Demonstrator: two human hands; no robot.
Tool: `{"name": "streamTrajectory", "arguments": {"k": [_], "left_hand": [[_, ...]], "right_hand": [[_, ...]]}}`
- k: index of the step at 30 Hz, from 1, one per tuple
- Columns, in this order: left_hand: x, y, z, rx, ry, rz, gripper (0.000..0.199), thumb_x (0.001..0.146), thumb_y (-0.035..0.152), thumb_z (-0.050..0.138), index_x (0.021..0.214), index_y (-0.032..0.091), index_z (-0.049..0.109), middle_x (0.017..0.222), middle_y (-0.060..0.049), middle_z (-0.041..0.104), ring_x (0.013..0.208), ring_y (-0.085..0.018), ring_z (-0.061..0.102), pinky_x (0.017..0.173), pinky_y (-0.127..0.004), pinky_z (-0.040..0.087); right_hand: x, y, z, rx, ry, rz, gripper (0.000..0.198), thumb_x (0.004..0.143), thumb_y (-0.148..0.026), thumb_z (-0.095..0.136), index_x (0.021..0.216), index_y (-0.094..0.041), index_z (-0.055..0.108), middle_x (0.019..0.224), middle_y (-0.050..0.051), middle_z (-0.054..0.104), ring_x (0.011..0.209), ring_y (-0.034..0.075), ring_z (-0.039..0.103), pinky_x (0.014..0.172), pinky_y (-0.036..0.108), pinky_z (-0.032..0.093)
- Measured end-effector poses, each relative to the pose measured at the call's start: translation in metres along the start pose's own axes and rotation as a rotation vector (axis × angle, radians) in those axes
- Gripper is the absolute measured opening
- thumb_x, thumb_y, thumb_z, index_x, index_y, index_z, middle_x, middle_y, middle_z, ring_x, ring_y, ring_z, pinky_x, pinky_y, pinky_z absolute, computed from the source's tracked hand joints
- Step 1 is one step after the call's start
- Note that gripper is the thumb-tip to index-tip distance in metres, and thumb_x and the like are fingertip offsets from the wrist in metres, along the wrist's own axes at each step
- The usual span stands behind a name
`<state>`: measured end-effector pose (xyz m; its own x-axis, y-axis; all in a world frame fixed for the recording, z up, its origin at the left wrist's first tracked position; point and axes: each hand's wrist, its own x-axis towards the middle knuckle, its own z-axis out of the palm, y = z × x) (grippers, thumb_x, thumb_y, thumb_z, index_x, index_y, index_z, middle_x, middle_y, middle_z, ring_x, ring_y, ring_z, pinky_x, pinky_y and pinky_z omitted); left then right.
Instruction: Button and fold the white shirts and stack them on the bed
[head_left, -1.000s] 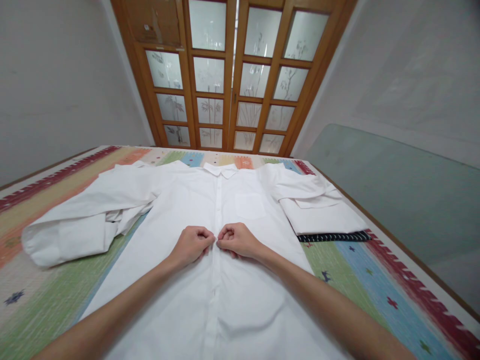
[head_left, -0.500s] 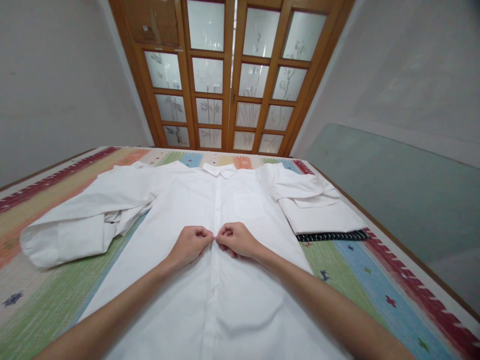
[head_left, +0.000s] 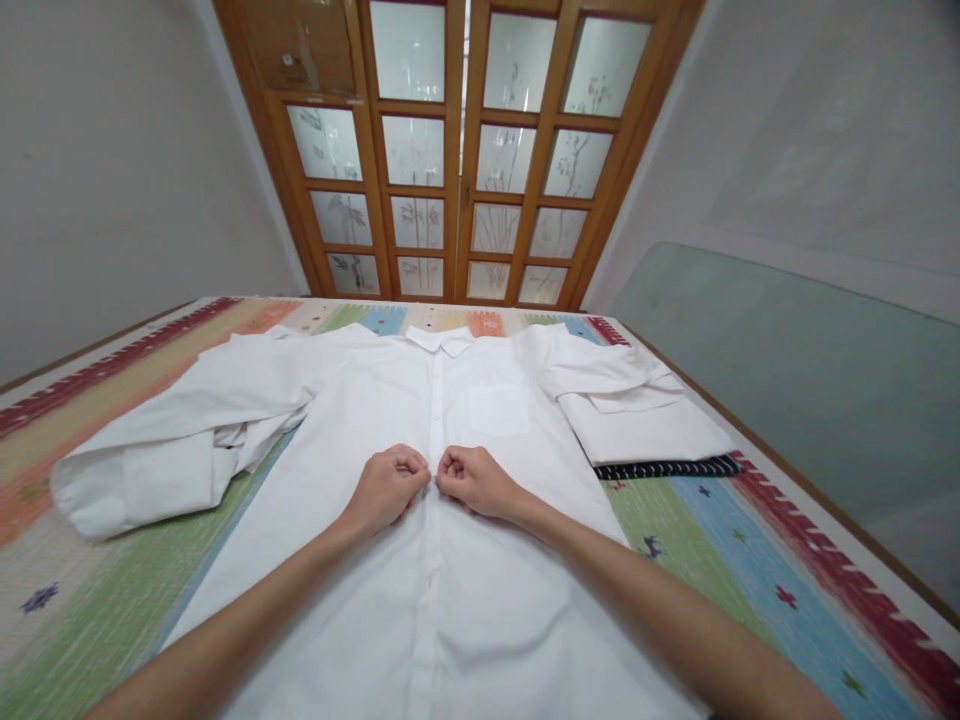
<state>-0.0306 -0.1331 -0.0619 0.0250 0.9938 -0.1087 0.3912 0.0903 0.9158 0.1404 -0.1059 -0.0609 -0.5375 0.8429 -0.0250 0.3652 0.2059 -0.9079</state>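
Note:
A white button-up shirt (head_left: 367, 400) lies face up, its collar (head_left: 440, 340) at the far end and a chest pocket (head_left: 499, 410) on the right half. Its left-side sleeve (head_left: 172, 420) spreads out, loosely bent, over the patterned cloth. At the middle of the front placket, my left hand (head_left: 391, 485) pinches the shirt fabric with thumb and fingers. My right hand (head_left: 472, 480) pinches the placket just beside it, the fingertips of both hands nearly meeting. Whether a button is between the fingers is hidden. Lower on the placket a small buttonhole or button (head_left: 428, 582) shows.
Beneath the shirt is a striped, multicoloured cloth (head_left: 697, 560). Folded white fabric (head_left: 649, 430) with a dark patterned piece (head_left: 667, 468) under it lies at the right. Beyond stand wooden glass-paned doors (head_left: 457, 200); a pale green panel (head_left: 787, 370) leans along the right wall.
Both hands stay at the same spot on the placket, with slight finger shifts and a slightly wider gap between the fingertips. The view has shifted a little; the shirt lies as before.

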Motion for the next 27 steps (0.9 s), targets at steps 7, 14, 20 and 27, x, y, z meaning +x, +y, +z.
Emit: {"name": "streamTrajectory", "arguments": {"k": [7, 14, 20, 27], "left_hand": [[0.005, -0.004, -0.009, 0.202, 0.003, 0.165, 0.021, 0.07, 0.032, 0.063, 0.058, 0.015, 0.065, 0.095, -0.004, 0.061, 0.047, -0.004, 0.048, 0.041, -0.02, 0.038], [0.005, -0.01, -0.01, 0.244, 0.049, 0.347, 0.009, 0.068, 0.02, 0.059, 0.07, 0.018, 0.068, 0.087, -0.001, 0.06, 0.057, -0.008, 0.049, 0.056, -0.023, 0.042], [0.004, -0.013, -0.006, 0.227, 0.087, 0.366, 0.02, 0.068, 0.011, 0.048, 0.072, 0.018, 0.066, 0.085, -0.001, 0.06, 0.058, -0.009, 0.05, 0.058, -0.024, 0.043], [-0.005, -0.015, -0.011, 0.208, 0.051, 0.349, 0.022, 0.073, 0.012, 0.045, 0.073, 0.019, 0.065, 0.086, -0.001, 0.061, 0.062, -0.01, 0.055, 0.062, -0.026, 0.045]], "right_hand": [[0.0, 0.004, 0.002, -0.044, 0.07, -0.043, 0.008, 0.077, -0.01, 0.058, 0.073, -0.017, 0.059, 0.052, -0.007, 0.058, 0.043, 0.007, 0.05, 0.05, 0.018, 0.039], [-0.003, 0.007, 0.006, -0.285, 0.149, -0.169, 0.019, 0.075, -0.007, 0.057, 0.086, -0.016, 0.069, 0.059, -0.004, 0.061, 0.056, 0.009, 0.055, 0.059, 0.019, 0.039], [-0.004, -0.002, 0.015, -0.713, 0.064, -0.208, 0.019, 0.088, -0.017, 0.05, 0.099, -0.016, 0.065, 0.081, 0.005, 0.07, 0.074, 0.015, 0.063, 0.069, 0.024, 0.04], [-0.004, -0.017, 0.015, -0.942, 0.019, -0.03, 0.025, 0.097, -0.029, 0.043, 0.105, -0.013, 0.06, 0.096, 0.015, 0.071, 0.088, 0.023, 0.068, 0.073, 0.028, 0.045]]}}
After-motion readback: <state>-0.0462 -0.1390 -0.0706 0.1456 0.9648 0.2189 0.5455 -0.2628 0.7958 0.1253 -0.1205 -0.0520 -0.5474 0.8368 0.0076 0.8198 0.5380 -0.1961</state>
